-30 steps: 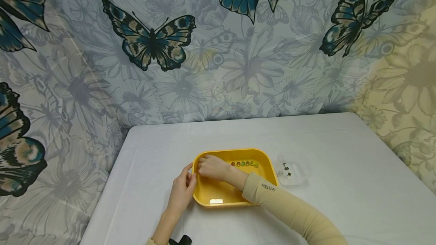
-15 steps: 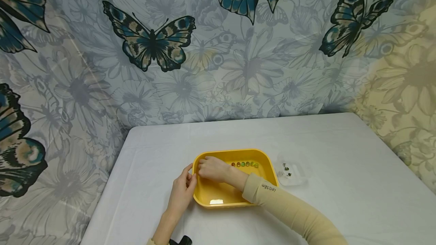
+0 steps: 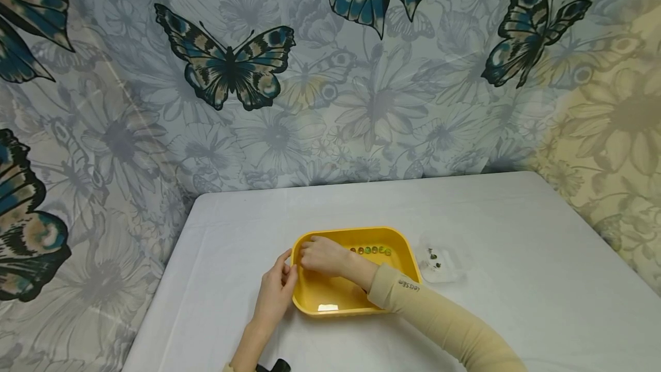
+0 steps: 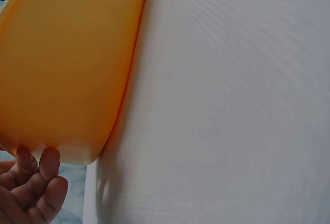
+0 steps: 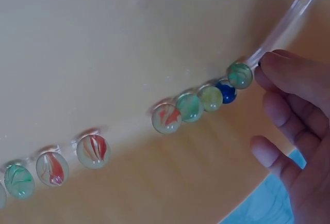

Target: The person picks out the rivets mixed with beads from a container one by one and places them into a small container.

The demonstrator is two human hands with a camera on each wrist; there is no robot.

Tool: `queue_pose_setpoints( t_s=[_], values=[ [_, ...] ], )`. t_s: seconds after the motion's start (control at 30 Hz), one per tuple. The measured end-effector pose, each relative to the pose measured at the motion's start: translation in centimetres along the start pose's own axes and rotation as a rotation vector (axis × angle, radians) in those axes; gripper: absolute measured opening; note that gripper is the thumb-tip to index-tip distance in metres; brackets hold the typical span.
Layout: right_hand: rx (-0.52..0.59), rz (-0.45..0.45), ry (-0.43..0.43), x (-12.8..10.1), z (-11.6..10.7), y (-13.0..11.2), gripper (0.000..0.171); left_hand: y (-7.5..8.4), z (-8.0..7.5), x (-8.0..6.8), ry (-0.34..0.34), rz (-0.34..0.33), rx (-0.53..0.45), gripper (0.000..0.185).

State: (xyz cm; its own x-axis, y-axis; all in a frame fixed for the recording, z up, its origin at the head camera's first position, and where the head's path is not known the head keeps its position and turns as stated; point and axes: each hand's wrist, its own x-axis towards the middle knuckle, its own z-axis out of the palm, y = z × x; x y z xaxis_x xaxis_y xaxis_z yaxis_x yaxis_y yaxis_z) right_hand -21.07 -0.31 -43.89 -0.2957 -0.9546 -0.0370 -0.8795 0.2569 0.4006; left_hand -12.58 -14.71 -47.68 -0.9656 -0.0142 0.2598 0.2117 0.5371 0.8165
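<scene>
My left hand (image 3: pixel 276 289) holds the left end of a yellow tray (image 3: pixel 335 297); in the left wrist view its curled fingers (image 4: pixel 49 164) meet the outer wall. My right hand (image 3: pixel 322 254) reaches inside the tray to its far left corner. In the right wrist view its thumb and forefinger pinch a small dark thing (image 5: pixel 259 64), mostly hidden between the fingertips. Right beside them is a green-swirled marble (image 5: pixel 240 75), then a blue marble (image 5: pixel 227 92), a yellowish marble (image 5: pixel 211 98), another green marble (image 5: pixel 189 107) and a red-swirled marble (image 5: pixel 166 118), lined along the tray wall.
After a gap, more marbles (image 5: pixel 93 151) continue the row along the far wall. Right of the tray, a clear shallow container (image 3: pixel 449 271) holds several small dark bits. All stands on a white-covered table (image 3: pixel 506 245), with a butterfly-patterned cloth (image 3: pixel 361 102) behind. A black object (image 3: pixel 280 365) shows at the front edge.
Both hands keep their places at the tray. Only a slight shift of the head view shows.
</scene>
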Motion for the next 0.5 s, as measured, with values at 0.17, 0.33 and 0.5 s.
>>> queue_pose_setpoints(
  t_s=[0.17, 0.33, 0.5],
  values=[
    [-0.008, 0.001, 0.023, -0.06, -0.16, -0.04, 0.011, -0.05, -0.01, 0.00, 0.004, 0.005, 0.000, 0.036],
    [-0.031, 0.008, 0.039, -0.13, -0.34, -0.04, 0.012, -0.08, 0.00, 0.01, 0.009, 0.017, -0.001, 0.036],
    [-0.019, 0.027, 0.047, -0.37, -0.60, 0.05, 0.013, -0.12, -0.01, 0.00, 0.017, 0.025, -0.002, 0.036]
  ],
)
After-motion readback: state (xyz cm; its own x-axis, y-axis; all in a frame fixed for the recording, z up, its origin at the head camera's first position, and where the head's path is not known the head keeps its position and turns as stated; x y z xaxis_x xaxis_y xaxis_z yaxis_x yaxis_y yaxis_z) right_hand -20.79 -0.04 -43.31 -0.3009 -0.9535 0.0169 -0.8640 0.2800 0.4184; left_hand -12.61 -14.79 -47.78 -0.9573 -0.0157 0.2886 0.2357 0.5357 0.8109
